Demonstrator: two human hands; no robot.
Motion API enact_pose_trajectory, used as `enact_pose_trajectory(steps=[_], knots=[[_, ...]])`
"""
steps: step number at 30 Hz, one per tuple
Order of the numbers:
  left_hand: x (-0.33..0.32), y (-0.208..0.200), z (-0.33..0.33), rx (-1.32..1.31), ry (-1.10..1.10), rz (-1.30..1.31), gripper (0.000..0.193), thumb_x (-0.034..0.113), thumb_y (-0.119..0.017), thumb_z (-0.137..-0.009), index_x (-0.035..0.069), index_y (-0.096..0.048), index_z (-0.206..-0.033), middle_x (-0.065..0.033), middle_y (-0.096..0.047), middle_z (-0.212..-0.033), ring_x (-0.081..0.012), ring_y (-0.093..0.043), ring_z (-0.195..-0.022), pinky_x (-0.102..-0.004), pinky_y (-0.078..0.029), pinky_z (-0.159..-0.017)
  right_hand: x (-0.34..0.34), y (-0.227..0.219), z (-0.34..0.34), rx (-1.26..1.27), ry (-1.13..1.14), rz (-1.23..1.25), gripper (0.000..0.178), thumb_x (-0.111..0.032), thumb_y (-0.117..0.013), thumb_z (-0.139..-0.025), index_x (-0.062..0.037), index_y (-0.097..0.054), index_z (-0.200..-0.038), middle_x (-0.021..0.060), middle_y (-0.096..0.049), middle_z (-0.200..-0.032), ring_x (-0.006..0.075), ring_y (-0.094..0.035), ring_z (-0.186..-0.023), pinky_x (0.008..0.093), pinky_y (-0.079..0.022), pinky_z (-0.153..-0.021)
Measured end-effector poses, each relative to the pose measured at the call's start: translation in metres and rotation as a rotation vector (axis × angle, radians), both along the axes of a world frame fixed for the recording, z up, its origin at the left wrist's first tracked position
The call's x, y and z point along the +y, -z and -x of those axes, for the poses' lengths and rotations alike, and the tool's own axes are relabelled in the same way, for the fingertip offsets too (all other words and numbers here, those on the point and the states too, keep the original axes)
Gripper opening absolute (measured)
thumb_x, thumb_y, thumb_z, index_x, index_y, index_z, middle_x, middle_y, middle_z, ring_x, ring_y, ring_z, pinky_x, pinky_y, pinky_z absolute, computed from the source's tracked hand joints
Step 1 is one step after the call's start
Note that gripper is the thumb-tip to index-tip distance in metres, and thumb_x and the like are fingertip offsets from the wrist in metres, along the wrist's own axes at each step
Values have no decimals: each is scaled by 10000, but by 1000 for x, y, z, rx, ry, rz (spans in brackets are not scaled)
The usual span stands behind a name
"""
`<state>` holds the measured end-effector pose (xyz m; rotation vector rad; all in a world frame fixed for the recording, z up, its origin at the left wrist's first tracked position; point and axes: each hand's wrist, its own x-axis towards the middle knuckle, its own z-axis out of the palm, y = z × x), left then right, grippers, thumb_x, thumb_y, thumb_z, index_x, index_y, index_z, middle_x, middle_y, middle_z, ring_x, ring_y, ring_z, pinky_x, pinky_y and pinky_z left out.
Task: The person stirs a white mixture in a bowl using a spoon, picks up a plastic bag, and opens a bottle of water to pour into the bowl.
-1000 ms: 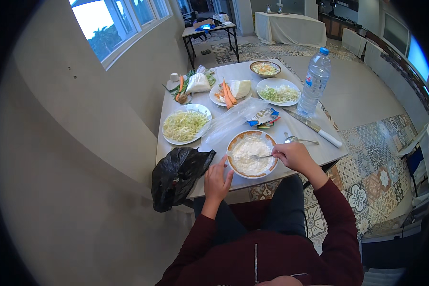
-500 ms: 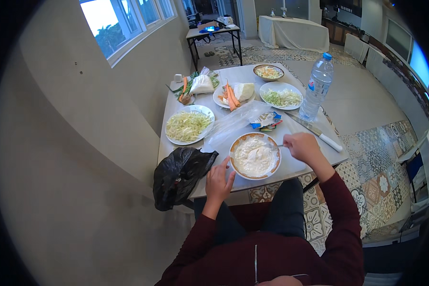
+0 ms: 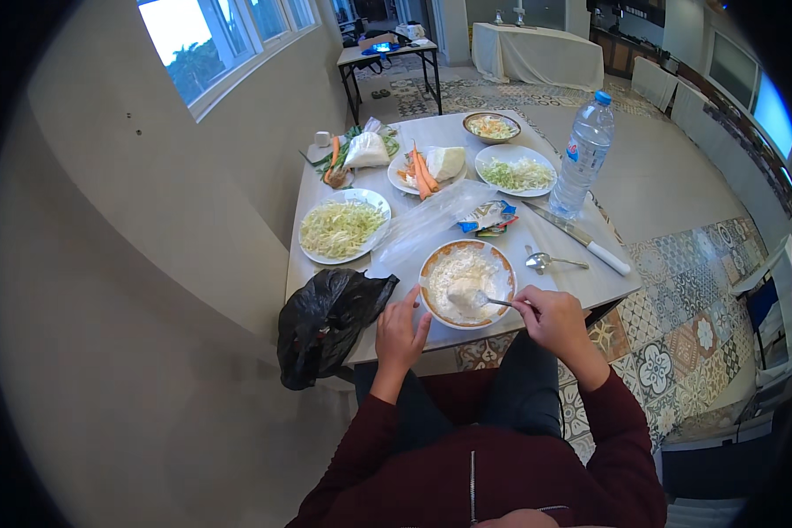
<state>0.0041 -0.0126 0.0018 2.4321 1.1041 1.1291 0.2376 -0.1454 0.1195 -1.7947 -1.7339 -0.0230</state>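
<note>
A white bowl with an orange-brown patterned rim (image 3: 427, 307) holds white flour-like powder (image 3: 464, 268). My right hand (image 3: 553, 322) is closed around the handle of a metal spoon (image 3: 496, 302), whose head sits in the powder near the bowl's near side. On the bowl's left, my left hand (image 3: 401, 336) has its fingers stretched out, with the fingertips against the rim and the thumb apart. A second metal spoon (image 3: 541, 260) lies on the table right of the bowl. Behind the bowl are a blue-and-white packet (image 3: 487, 216) and a clear plastic bag (image 3: 427, 226).
A black plastic bag (image 3: 330, 321) hangs over the table's left edge. Shredded cabbage fills a plate (image 3: 304, 238). Farther back are carrots (image 3: 423, 173), a cabbage piece (image 3: 447, 163), another plate (image 3: 548, 187) and a small bowl (image 3: 491, 138). A knife (image 3: 605, 258) and tall water bottle (image 3: 583, 158) stand right.
My right hand has moved slightly down, and the spoon's head now shows lower in the powder. The second spoon, hidden behind that hand before, is in sight. The left hand stays at the rim.
</note>
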Motion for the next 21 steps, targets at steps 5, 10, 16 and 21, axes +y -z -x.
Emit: enact_pose_trajectory(steps=[5, 10, 16, 21], knots=[[-1, -2, -1, -17, 4, -7, 497, 345, -567, -938, 89, -521, -1361, -88, -646, -1008, -270, -589, -978, -397, -438, -879, 7, 29, -14, -94, -43, 64, 98, -213, -644, -869, -119, -631, -845, 93, -642, -670, 313, -636, -628, 416, -475, -546], [-2, -1, -2, -21, 2, -10, 497, 350, -560, -942, 89, -518, -1364, -90, -646, -1011, -270, -590, -979, -396, -437, -882, 25, 34, -32, -190, -45, -118, 74, -202, -637, -854, -130, -629, -840, 78, -625, -669, 293, -624, -612, 405, -462, -523], [0, 0, -1, -27, 2, -10, 515, 361, -573, -931, 98, -516, -1370, -75, -637, -998, -257, -581, -979, -395, -434, -867, 32, 0, -39, -336, -43, -119, 49, -147, -661, -809, -108, -640, -830, 72, -638, -688, 281, -631, -623, 387, -478, -533], [0, -1, -1, -30, 16, 4, 532, 372, -589, -917, 93, -519, -1365, -82, -645, -1010, -261, -587, -983, -393, -434, -879, 29, -1, -37, -513, -30, 55, 34, -86, -562, -812, -77, -594, -814, 104, -605, -651, 293, -643, -608, 413, -493, -517]])
